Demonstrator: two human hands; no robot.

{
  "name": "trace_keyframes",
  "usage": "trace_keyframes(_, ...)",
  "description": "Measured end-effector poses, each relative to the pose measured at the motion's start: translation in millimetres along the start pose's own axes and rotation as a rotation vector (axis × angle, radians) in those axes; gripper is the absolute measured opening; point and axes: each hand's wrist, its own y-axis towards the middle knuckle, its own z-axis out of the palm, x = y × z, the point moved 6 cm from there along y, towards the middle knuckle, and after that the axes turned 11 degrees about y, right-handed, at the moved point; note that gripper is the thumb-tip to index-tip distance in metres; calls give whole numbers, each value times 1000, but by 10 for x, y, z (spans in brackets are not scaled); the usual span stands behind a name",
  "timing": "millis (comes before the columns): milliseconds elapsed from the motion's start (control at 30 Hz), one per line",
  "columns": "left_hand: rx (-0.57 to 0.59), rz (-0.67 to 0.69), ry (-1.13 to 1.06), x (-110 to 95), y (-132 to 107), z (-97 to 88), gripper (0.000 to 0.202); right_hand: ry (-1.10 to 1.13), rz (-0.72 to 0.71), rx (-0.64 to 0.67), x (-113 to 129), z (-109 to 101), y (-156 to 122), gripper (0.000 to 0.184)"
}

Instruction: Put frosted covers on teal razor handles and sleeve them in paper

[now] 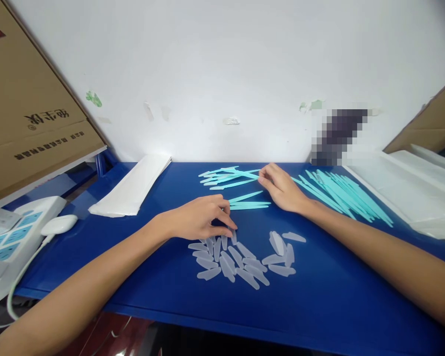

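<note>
My left hand (203, 217) is over the blue table with its thumb and index finger pinched on one translucent blade cap (234, 238). Below it lies a loose cluster of the same caps (228, 264), with a smaller group (282, 249) to the right. My right hand (281, 187) is closed on a turquoise eyebrow razor (249, 174), which points left. Several turquoise razors (217, 177) lie at the back, left of that hand. More razors (250, 203) lie between the hands, partly hidden by my left fingers. A large pile of razors (350, 195) is spread to the right.
A white plastic packet (131, 185) lies at the back left. A power strip (22, 232) with a white plug and cord is at the left edge, below a cardboard box (40, 89). Clear plastic bags (419, 188) lie at the right. A white wall (207, 74) stands behind.
</note>
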Motion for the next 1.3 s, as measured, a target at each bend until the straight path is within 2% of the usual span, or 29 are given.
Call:
trace_keyframes(200,-31,-36,18,28,30,7,22,-22,1,-39,-47,-11,9,19)
trace_keyframes(367,-118,-93,-152,67,38,0,17,1,50,-20,-77,-1,-15,20)
trace_keyframes(433,-235,-171,-266,150,28,-34,16,38,83,6,-83,10,-27,19)
trace_keyframes(567,-590,-411,-457,509,-77,-102,32,61,101,34,-84,15,-38,18)
trace_keyframes(667,-799,-578,-643,833,-181,-56,38,52,86,48,-76,21,-40,18)
trace_keyframes(767,-940,-714,-859,1067,-266,43,34,11,47,113,-38,60,-48,19)
trace_keyframes(833,-966,-760,-922,1133,-287,94,30,-30,8,177,-4,99,-56,19)
trace_keyframes(933,-963,-752,-911,1140,-285,122,31,-60,-21,223,16,126,-63,20)
trace_keyframes(1100,-905,-664,-906,1077,-244,139,31,-62,-19,234,6,128,-63,21)
trace_keyframes(1300,-888,-654,-871,1094,-244,150,27,-24,-23,205,23,103,-67,22)
